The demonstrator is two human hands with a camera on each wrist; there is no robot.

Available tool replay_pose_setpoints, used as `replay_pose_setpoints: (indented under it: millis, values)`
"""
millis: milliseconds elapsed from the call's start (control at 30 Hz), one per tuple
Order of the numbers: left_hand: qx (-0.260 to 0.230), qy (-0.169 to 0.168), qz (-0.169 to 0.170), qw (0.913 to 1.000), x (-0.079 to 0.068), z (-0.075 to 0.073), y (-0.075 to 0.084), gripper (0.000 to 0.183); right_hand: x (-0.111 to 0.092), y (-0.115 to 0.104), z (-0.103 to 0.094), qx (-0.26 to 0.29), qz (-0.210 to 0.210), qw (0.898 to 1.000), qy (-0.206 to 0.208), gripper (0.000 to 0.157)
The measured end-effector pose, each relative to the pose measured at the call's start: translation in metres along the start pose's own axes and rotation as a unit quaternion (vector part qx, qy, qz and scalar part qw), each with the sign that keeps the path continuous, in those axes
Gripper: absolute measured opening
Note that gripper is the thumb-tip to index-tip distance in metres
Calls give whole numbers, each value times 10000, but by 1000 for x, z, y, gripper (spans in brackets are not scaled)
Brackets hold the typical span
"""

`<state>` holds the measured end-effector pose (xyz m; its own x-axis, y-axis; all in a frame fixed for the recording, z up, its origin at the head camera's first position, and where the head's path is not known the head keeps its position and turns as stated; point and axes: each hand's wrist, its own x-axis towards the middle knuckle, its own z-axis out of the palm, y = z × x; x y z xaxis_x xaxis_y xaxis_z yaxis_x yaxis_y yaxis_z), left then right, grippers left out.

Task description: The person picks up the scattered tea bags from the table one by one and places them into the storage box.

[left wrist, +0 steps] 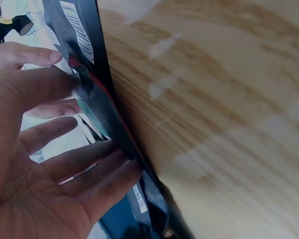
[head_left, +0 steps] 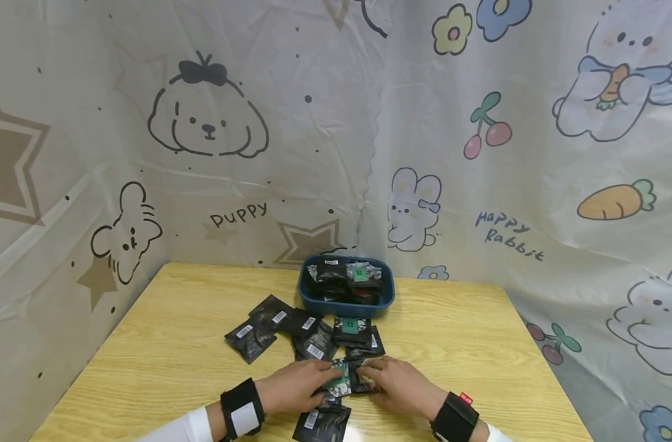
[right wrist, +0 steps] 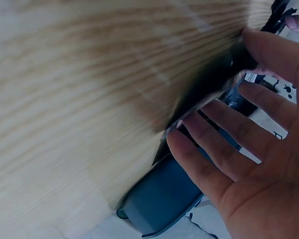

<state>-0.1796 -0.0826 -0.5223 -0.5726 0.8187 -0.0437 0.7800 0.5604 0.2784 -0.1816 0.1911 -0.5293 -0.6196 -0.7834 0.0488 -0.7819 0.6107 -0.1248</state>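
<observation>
In the head view my left hand [head_left: 296,385] rests its fingertips on a small flat black packet with a green label [head_left: 340,379] on the table. The left wrist view shows thumb and loosely spread fingers [left wrist: 97,162] along the packets' edges. Just to the right, my right hand [head_left: 400,383] touches another black packet [head_left: 360,382] from its right side. Its fingers are fairly straight and spread in the right wrist view. A barcoded packet [head_left: 324,425] lies below the left hand, and part of another is hidden under that hand.
Behind the hands lie several more black packets [head_left: 316,345], some overlapping, including one with a green label [head_left: 351,329]. A blue plastic basket [head_left: 347,310] with similar packets stands at the table's back. A printed curtain [head_left: 325,135] hangs behind the wooden table [head_left: 463,344].
</observation>
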Motion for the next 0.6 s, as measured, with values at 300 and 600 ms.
replay_pose_setpoints:
  millis: [300, 600]
  values:
    - [792, 26, 90, 9968, 8, 2, 8, 51, 1, -2, 2, -164, -111, 9997, 154, 40]
    - [1196, 416, -76, 9919, 13, 5, 11, 37, 3, -4, 3, -462, 121, 9987, 158, 30]
